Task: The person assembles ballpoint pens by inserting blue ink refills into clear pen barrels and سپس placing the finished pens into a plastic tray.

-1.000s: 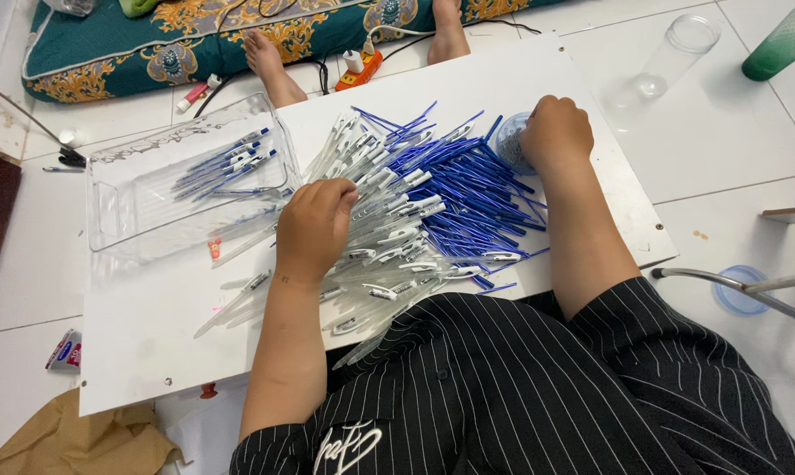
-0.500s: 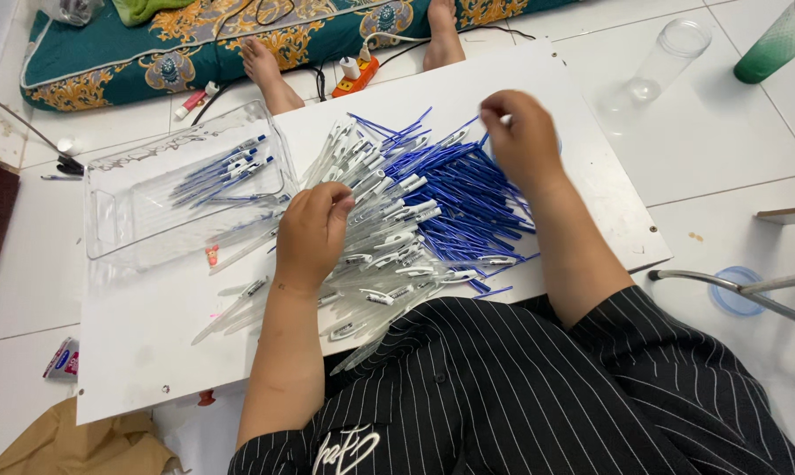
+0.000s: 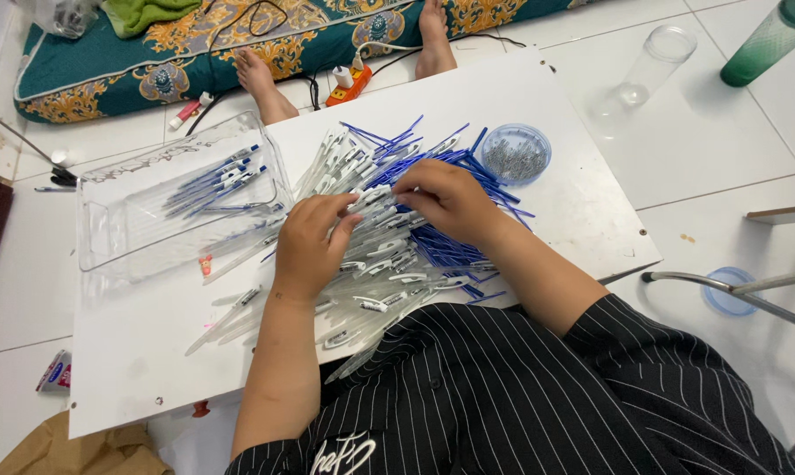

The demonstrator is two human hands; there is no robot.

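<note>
White floor tiles surround a low white board laid flat, with a patterned teal cushion beyond it and a clear jar off to the side. On the board lies a heap of clear pen barrels mixed with blue refills; a clear tray to the left holds a few finished pens, and a small round dish of tiny metal parts sits at the far edge. Left hand and right hand meet over the heap, fingers curled around one barrel, though how firmly I cannot tell. Barrels look light, stiff and slick, so best pinched mid-length; refills seem thin and bendable.
</note>
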